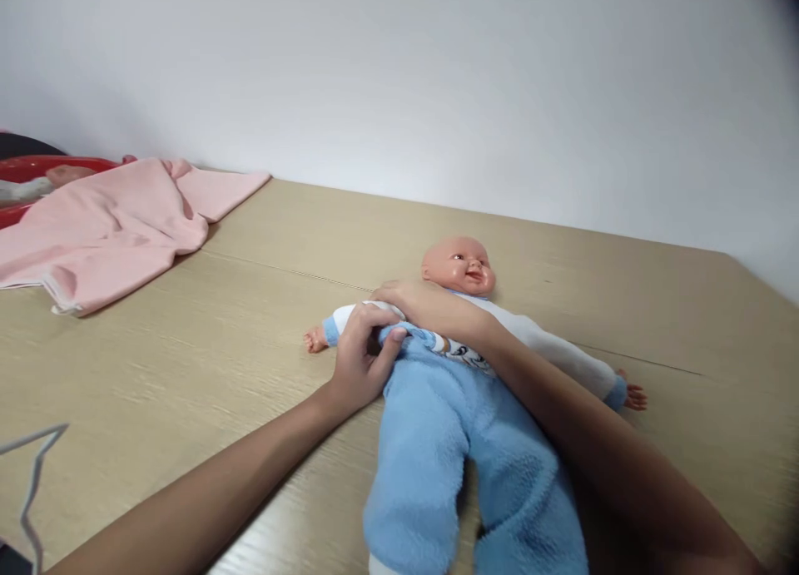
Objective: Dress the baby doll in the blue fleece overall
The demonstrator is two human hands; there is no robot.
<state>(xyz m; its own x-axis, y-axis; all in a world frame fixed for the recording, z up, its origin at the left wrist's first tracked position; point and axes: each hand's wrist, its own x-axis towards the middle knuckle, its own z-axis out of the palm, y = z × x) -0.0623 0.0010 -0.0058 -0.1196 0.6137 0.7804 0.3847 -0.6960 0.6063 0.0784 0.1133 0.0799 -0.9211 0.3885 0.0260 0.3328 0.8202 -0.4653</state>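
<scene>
The doll (455, 400) lies beneath your right hand (417, 302), grip unclear, its clothed side pinched in your left hand (365, 354).

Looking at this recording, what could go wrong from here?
The left hand is at the edge of the blue clothing on the doll; a hard tug there might stretch the cloth or twist the doll on the table.

The right forearm crosses over the doll's body and hides part of it, so the right hand could perhaps snag the clothing unnoticed.
</scene>
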